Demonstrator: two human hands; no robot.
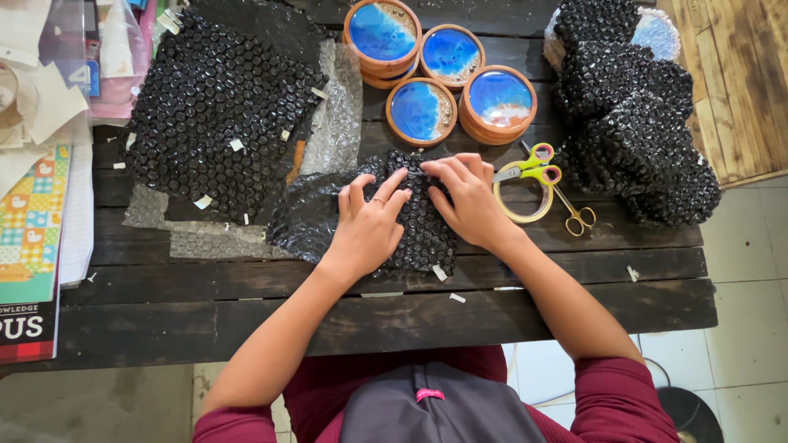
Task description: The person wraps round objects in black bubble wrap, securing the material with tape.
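A dark plank table (pixel 246 320) fills most of the frame, with pale floor tiles below and at the right. At upper left lies a big sheet of black bubble wrap (pixel 213 107), with a clear sheet (pixel 341 115) showing beside it. At upper right sits a heap of wrapped bundles (pixel 632 123) in the same black wrap. At top centre are round wooden coasters (pixel 447 86) with blue resin faces, some stacked. At the left edge, papers and a printed booklet (pixel 33 238). Right of centre lie a tape roll (pixel 524 197) and yellow-green scissors (pixel 546 176) across it.

In the middle of the frame is the parcel (pixel 369 221), black wrap folded over something hidden. The left hand (pixel 369 226) lies flat on it, fingers spread, pressing. The right hand (pixel 468 197) presses its upper right edge, fingertips curled down onto the fold; neither hand is closed around anything.

The parcel probably handles light and soft outside, slippery plastic over a stiff core that I judge fragile. It is best held from both sides, palms on the folds, so the wrap does not spring open.
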